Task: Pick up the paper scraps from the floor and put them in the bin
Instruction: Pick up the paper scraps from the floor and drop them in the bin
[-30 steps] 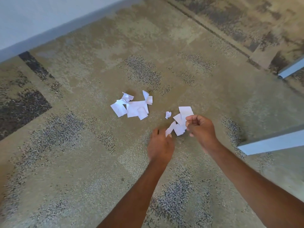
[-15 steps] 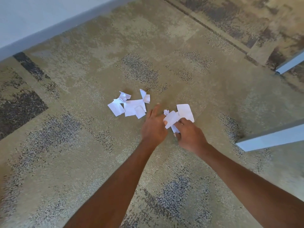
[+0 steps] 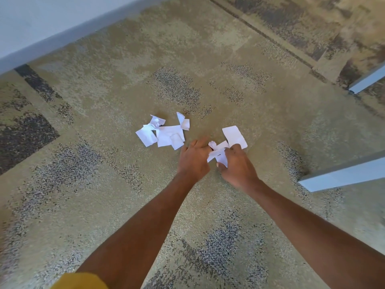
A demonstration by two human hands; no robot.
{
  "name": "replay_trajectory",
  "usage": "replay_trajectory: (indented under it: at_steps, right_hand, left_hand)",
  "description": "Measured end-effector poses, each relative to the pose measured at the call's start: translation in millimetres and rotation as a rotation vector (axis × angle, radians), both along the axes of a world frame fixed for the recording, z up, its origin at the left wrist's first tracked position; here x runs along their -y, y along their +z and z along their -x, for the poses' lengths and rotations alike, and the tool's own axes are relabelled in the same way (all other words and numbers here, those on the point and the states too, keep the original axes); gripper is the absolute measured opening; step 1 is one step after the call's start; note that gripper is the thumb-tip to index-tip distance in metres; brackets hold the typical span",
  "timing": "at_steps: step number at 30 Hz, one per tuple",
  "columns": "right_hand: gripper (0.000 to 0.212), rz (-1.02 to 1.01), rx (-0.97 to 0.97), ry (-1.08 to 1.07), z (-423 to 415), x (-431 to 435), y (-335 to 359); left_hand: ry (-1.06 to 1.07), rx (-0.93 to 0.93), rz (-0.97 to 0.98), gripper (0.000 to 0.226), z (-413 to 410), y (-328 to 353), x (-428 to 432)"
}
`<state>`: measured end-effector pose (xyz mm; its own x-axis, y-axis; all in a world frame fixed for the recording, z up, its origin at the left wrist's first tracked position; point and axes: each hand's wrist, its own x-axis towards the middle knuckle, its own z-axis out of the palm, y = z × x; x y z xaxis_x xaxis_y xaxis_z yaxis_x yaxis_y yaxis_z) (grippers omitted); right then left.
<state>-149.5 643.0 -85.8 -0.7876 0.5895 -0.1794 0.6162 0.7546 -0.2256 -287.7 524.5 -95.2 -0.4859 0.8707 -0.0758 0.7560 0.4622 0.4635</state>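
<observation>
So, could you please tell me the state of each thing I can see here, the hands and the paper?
right hand: fingers curled round the held scraps.
left hand: against that bunch; whether it pinches any, cannot tell.
held scraps: bunched between the two hands.
scrap pile: lying loose on the carpet, untouched.

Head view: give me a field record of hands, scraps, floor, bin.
floor: mottled beige-grey carpet
right hand: grips a bunch of white torn paper scraps
left hand: fingers extended, low over the carpet, right beside that bunch
loose pile of white paper scraps: on the carpet, left of both hands, untouched
bin: not in view
</observation>
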Motion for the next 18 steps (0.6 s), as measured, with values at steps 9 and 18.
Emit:
replay_trajectory:
  at_steps: [9, 18]
  right_hand:
    - [0.063, -0.110, 0.068, -0.011, 9.0, 4.3, 1.7]
    - [0.032, -0.191, 0.060, -0.077, 27.2, -1.9, -0.8]
  left_hand:
    - [-0.094, 0.002, -0.030, 0.037, -4.2, 1.1, -11.7]
    - [0.182, 0.089, -0.092, 0.038, -19.2, -12.2, 20.8]
